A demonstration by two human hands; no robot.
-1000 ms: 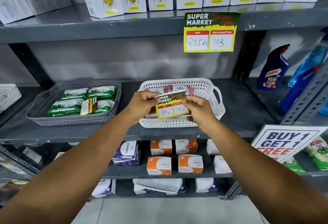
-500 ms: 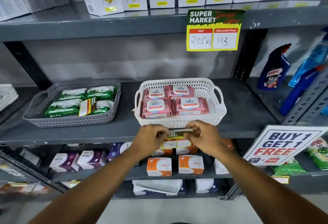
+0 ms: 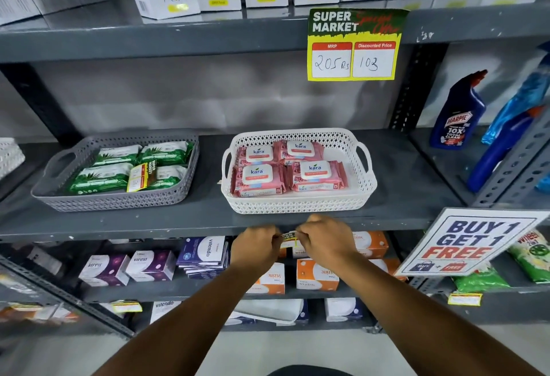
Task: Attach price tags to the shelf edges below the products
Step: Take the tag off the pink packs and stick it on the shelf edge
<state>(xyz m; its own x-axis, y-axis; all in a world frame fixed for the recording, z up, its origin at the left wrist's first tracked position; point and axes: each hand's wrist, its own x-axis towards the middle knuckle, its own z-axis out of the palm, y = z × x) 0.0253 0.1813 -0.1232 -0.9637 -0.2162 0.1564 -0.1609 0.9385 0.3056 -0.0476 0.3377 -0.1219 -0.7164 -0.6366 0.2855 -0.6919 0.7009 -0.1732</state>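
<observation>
Both hands are pinching a small yellow-and-green paper price tag (image 3: 288,238) between them, the left hand (image 3: 256,247) gripping its left end and the right hand (image 3: 325,241) its right end, so neither is nearer than the other. The tag's long axis is running left to right, parallel to the grey metal shelf edge (image 3: 178,234) it is being held against, just below the white perforated plastic basket (image 3: 367,185). The next move, I judge, is turning on pressing the tag flat onto that edge directly ahead of the knuckles. The white basket is carrying four pink packs of wet wipes (image 3: 288,169) in two rows. To its left, well apart, a grey perforated plastic basket (image 3: 119,201) is holding green wipe packs (image 3: 102,174) with a loose yellow price tag (image 3: 142,176) lying on top
</observation>
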